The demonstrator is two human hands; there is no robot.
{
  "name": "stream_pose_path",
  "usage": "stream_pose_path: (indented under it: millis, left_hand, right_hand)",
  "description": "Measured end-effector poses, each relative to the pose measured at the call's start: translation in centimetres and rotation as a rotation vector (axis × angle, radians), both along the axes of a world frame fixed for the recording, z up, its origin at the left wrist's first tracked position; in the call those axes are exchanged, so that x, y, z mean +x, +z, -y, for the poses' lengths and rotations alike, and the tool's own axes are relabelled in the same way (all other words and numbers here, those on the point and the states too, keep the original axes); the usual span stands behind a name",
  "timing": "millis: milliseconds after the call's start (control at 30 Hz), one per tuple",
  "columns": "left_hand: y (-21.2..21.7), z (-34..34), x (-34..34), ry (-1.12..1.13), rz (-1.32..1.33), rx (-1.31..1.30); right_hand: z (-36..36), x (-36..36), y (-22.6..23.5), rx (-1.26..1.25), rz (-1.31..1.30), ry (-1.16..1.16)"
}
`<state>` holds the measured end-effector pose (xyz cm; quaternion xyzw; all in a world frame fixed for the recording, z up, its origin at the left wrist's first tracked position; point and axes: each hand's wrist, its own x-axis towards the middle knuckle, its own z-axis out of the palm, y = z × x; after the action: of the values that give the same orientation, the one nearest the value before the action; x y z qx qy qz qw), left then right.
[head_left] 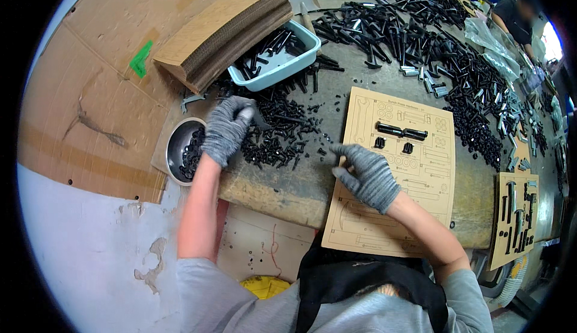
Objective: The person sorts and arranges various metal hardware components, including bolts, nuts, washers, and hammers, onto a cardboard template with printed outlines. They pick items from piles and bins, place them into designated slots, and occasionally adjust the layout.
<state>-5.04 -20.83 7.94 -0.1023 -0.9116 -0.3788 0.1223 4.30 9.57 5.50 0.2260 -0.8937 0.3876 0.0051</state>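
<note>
Head view shows left hand (227,130) curled by black screws (273,143), grip unclear, and right hand (369,178) loosely parted over tan card (436,180).

A head-worn fisheye looks down; the workbench (288,196) lies close

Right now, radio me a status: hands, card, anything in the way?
Left hand at heaped black bolts, grip unclear. Right hand open, hiding part of brown card. Black hardware lies on card.

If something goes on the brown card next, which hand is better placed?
Probably the right hand: it's by the left edge of the brown card. The left hand is farther off, beside the metal bowl.
</note>
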Motion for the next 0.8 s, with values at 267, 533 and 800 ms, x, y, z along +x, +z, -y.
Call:
stream_pose_path:
  millis: [267, 533, 800]
  left_hand:
    - [-1.6, -7.3, 5.4, -0.401, 0.392, 0.443]
    - [-10.4, 2.9, 10.4, 0.557, -0.010, -0.563]
    - [-12.1, 6.5, 10.6, 0.623, -0.019, -0.827]
  right_hand:
    - [0.6, -0.6, 0.0, -0.512, 0.530, 0.061]
    - [-3.7, 1.3, -0.5, -0.529, 0.700, -0.018]
    - [-2.4, 2.2, 0.7, -0.423, 0.625, 0.170]
